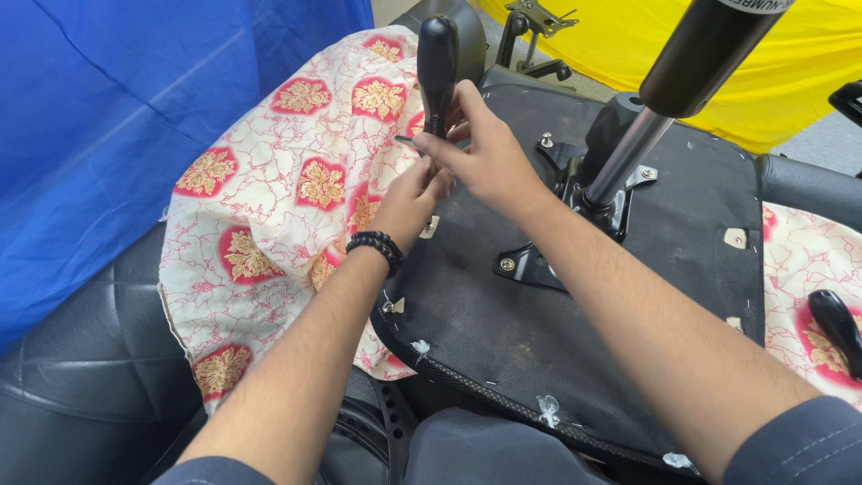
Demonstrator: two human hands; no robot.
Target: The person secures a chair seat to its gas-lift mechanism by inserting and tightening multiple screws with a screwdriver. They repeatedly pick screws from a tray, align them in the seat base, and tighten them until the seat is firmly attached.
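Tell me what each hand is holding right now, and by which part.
The right hand grips a black-handled tool low on its handle. The left hand sits just below, at the tool's tip; its grip is hidden.

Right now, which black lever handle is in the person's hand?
The upright black handle at top centre, held by the right hand; the other handle lies untouched at right.

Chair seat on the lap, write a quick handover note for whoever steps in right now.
Right hand: gripping a black-handled tool, tip down at the edge of the upturned chair seat.
Left hand: just below the tool tip, pinching at the seat edge where the floral fabric meets it; black bead bracelet on the wrist.
Done: fabric is loose and folded off to the left side.
Left: metal fasteners and bits of torn lining remain along the near rim. The gas cylinder is attached.
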